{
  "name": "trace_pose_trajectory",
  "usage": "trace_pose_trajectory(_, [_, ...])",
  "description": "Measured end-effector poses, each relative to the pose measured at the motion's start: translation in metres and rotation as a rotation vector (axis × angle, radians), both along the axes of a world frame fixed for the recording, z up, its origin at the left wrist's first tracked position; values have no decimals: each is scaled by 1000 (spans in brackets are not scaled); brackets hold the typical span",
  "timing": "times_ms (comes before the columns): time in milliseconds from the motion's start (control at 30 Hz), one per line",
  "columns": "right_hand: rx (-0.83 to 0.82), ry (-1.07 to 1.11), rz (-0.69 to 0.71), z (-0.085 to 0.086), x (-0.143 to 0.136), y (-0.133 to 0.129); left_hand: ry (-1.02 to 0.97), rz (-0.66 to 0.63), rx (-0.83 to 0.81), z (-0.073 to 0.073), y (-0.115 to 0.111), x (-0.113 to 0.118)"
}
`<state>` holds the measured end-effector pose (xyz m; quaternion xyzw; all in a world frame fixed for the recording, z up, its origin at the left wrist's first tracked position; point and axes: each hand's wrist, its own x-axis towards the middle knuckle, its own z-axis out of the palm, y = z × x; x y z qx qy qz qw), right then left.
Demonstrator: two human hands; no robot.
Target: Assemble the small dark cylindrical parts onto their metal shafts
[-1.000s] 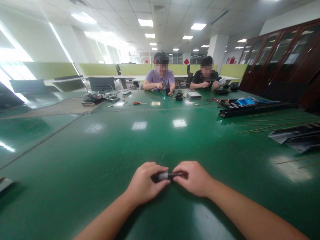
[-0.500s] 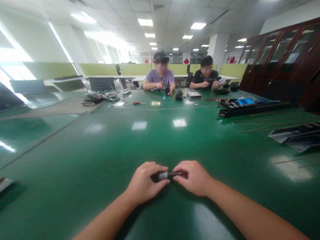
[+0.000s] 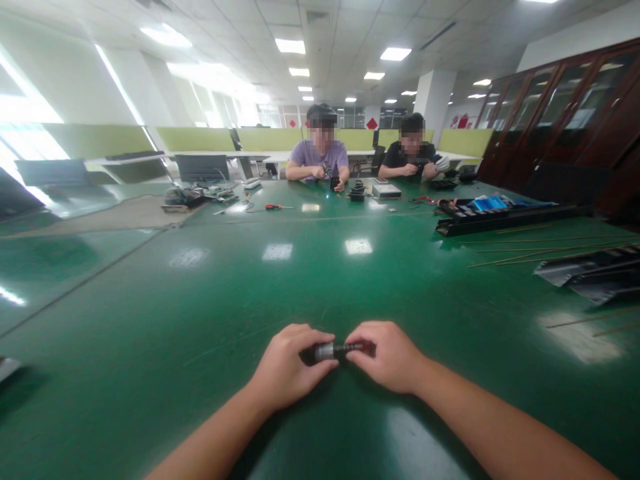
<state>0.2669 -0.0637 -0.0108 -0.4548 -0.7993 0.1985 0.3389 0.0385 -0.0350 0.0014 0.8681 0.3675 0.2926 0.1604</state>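
Note:
My left hand point(image 3: 293, 363) grips a small cylinder point(image 3: 325, 351) with a silver-grey band and dark ends, thumb below and fingers above. From its right end a thin dark ridged piece point(image 3: 349, 348) runs into the grip of my right hand point(image 3: 387, 357), whose thumb and fingers are closed around it. The two pieces lie in one line and appear joined, though I cannot make out the exact kind of part. Both hands are low over the green table point(image 3: 240, 293), near its front edge. My right fingers hide the far end of the thin piece.
Across the table sit a person in a purple shirt point(image 3: 320, 157) and one in black point(image 3: 410, 153), both handling small parts. An orange screwdriver point(image 3: 275, 207) lies toward the back. Black rails point(image 3: 505, 213) and thin brass-coloured rods point(image 3: 530, 255) are on the right; electronic parts point(image 3: 187, 195) lie back left.
My hands and the cylinder keep almost the same position and grip. The whole view has shifted very slightly.

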Motion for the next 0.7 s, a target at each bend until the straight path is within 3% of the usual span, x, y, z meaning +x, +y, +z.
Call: trace_pose_trajectory(700, [-15, -2, -6, -1, 2, 0, 1, -3, -3, 0, 0, 0])
